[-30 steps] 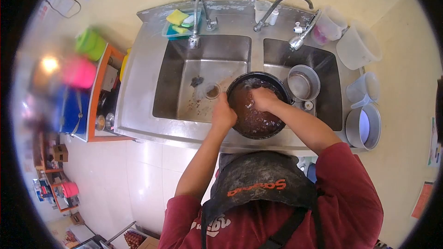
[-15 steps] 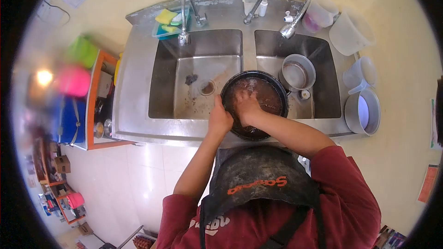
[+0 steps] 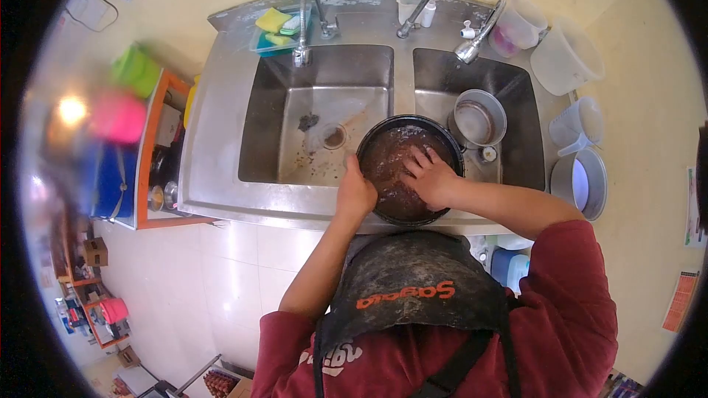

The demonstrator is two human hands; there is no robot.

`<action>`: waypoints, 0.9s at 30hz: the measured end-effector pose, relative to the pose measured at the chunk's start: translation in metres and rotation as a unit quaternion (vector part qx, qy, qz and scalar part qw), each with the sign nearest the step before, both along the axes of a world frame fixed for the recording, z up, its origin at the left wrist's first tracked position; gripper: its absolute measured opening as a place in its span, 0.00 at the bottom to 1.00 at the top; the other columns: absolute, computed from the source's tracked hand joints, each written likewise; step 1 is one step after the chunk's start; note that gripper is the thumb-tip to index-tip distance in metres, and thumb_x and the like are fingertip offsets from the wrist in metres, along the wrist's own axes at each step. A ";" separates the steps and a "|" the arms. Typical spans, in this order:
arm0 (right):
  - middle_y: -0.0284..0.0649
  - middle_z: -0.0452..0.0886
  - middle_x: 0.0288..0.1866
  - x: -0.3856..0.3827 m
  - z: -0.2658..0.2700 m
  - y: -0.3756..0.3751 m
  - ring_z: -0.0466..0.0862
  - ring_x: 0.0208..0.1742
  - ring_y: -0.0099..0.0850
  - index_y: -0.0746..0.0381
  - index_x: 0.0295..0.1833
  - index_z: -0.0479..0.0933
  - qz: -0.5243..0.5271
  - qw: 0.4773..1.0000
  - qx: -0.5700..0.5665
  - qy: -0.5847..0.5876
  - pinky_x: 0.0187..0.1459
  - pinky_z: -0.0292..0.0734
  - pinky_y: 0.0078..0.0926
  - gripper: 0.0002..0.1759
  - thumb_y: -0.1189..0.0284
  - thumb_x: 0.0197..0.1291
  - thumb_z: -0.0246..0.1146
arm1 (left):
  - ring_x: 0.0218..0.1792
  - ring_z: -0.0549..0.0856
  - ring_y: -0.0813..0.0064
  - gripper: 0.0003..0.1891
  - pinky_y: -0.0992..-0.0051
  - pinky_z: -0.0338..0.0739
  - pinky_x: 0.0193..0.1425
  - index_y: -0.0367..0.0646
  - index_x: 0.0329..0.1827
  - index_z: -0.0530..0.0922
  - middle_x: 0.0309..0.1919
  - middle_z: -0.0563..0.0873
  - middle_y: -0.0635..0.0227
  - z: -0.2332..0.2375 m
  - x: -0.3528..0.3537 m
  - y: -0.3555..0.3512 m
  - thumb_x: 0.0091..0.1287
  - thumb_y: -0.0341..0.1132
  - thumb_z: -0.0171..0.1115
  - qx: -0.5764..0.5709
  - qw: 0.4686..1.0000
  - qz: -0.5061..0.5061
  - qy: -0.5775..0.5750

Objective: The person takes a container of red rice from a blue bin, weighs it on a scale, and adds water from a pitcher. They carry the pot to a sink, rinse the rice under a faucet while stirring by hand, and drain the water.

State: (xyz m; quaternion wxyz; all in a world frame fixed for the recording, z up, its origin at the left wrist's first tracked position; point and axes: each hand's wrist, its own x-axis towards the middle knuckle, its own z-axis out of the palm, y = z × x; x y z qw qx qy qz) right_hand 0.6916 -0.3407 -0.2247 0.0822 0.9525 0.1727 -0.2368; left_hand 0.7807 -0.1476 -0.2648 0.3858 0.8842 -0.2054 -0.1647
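A round black pan [image 3: 391, 199] with brown, wet-looking contents is over the front edge of the sink, in front of the divider between the basins. My left hand [image 3: 357, 190] grips its left rim, thumb up along the side and the other fingers hidden underneath. Inside the pan, my right hand [image 3: 431, 179] lies palm down with fingers spread over the brown surface; whether anything is under the palm is hidden. Just right of the pan, a round metal cake tin [image 3: 496, 110] stands in the right basin beside a small round piece [image 3: 488, 153].
A dark clump [image 3: 308, 122] and brown bits lie in the left basin [image 3: 295, 155]. Two faucets [image 3: 302, 55] [image 3: 467, 50] overhang the basins. Sponges [image 3: 273, 20] sit in a tray at the back left. Plastic tubs [image 3: 566, 59] and another tin [image 3: 599, 186] line the right counter.
My right hand has slid right across the inside of the pan and its fingers have spread. My left hand keeps its hold on the rim. The view has shifted slightly.
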 end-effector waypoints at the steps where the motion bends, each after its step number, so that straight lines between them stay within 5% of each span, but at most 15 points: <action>1: 0.51 0.58 0.78 -0.001 -0.013 -0.003 0.62 0.78 0.53 0.54 0.77 0.62 -0.019 1.000 -0.004 -0.020 0.75 0.57 0.54 0.50 0.57 0.48 0.76 | 0.51 0.80 0.32 0.25 0.46 0.74 0.55 0.35 0.63 0.61 0.46 0.82 0.31 0.000 -0.001 0.000 0.61 0.21 0.50 -0.002 1.000 0.002 0.002; 2: 0.51 0.56 0.79 -0.001 -0.026 -0.004 0.60 0.78 0.55 0.54 0.78 0.60 -0.039 0.998 -0.008 -0.040 0.76 0.56 0.55 0.53 0.56 0.47 0.77 | 0.51 0.81 0.32 0.24 0.46 0.74 0.55 0.35 0.63 0.62 0.46 0.82 0.31 -0.001 -0.002 0.001 0.61 0.21 0.50 0.000 1.000 0.001 0.001; 5: 0.51 0.58 0.80 0.014 -0.049 -0.009 0.61 0.78 0.53 0.54 0.78 0.62 -0.123 0.992 0.023 -0.001 0.73 0.59 0.62 0.39 0.61 0.61 0.64 | 0.51 0.81 0.33 0.25 0.46 0.75 0.55 0.35 0.64 0.61 0.46 0.82 0.31 -0.003 -0.003 0.002 0.62 0.22 0.51 0.010 1.000 0.001 -0.005; 8: 0.54 0.62 0.77 0.020 -0.071 -0.010 0.67 0.74 0.54 0.56 0.74 0.67 -0.216 0.959 0.182 -0.016 0.70 0.67 0.54 0.34 0.64 0.62 0.64 | 0.51 0.81 0.34 0.27 0.47 0.75 0.55 0.34 0.67 0.61 0.47 0.82 0.32 -0.004 -0.004 0.001 0.61 0.22 0.51 0.027 1.000 0.001 -0.007; 11: 0.59 0.75 0.67 0.039 -0.002 0.004 0.78 0.65 0.52 0.61 0.63 0.77 -0.310 0.930 0.189 0.058 0.63 0.75 0.47 0.24 0.68 0.61 0.62 | 0.50 0.82 0.34 0.29 0.47 0.75 0.55 0.34 0.69 0.60 0.46 0.82 0.32 -0.003 -0.004 -0.001 0.62 0.22 0.51 0.045 0.999 0.006 0.004; 14: 0.57 0.85 0.48 0.043 -0.049 -0.002 0.86 0.51 0.53 0.62 0.55 0.81 -0.405 0.867 0.291 -0.006 0.55 0.80 0.47 0.22 0.60 0.59 0.67 | 0.50 0.82 0.34 0.30 0.47 0.76 0.55 0.32 0.69 0.60 0.46 0.82 0.32 -0.004 -0.003 -0.001 0.61 0.23 0.51 0.043 0.999 0.006 0.004; 17: 0.60 0.84 0.47 0.047 -0.066 -0.017 0.85 0.52 0.51 0.64 0.55 0.80 -0.373 0.869 0.321 0.044 0.56 0.79 0.44 0.21 0.63 0.61 0.66 | 0.49 0.82 0.34 0.30 0.47 0.76 0.55 0.31 0.70 0.59 0.45 0.82 0.32 -0.018 -0.003 0.003 0.61 0.23 0.51 0.019 0.999 -0.001 -0.032; 20: 0.59 0.81 0.58 0.034 -0.035 -0.013 0.82 0.60 0.51 0.61 0.61 0.78 -0.245 0.908 0.321 0.112 0.58 0.78 0.46 0.24 0.64 0.60 0.67 | 0.49 0.82 0.33 0.31 0.47 0.75 0.55 0.31 0.70 0.59 0.45 0.82 0.31 -0.016 -0.005 0.003 0.61 0.22 0.51 0.023 0.999 -0.003 -0.030; 23: 0.54 0.69 0.73 0.015 0.019 0.017 0.69 0.73 0.54 0.54 0.70 0.72 -0.191 0.963 0.169 0.087 0.67 0.68 0.54 0.32 0.65 0.58 0.67 | 0.50 0.81 0.33 0.31 0.46 0.75 0.55 0.30 0.70 0.58 0.45 0.82 0.31 -0.004 -0.006 -0.002 0.61 0.22 0.51 0.036 0.999 0.006 -0.016; 27: 0.50 0.60 0.78 0.013 -0.024 0.037 0.49 0.82 0.55 0.52 0.77 0.64 -0.102 0.993 0.055 -0.026 0.75 0.44 0.68 0.35 0.66 0.64 0.60 | 0.51 0.81 0.33 0.32 0.47 0.75 0.56 0.31 0.71 0.58 0.47 0.82 0.30 -0.007 -0.005 -0.001 0.61 0.22 0.51 0.031 0.999 0.008 -0.004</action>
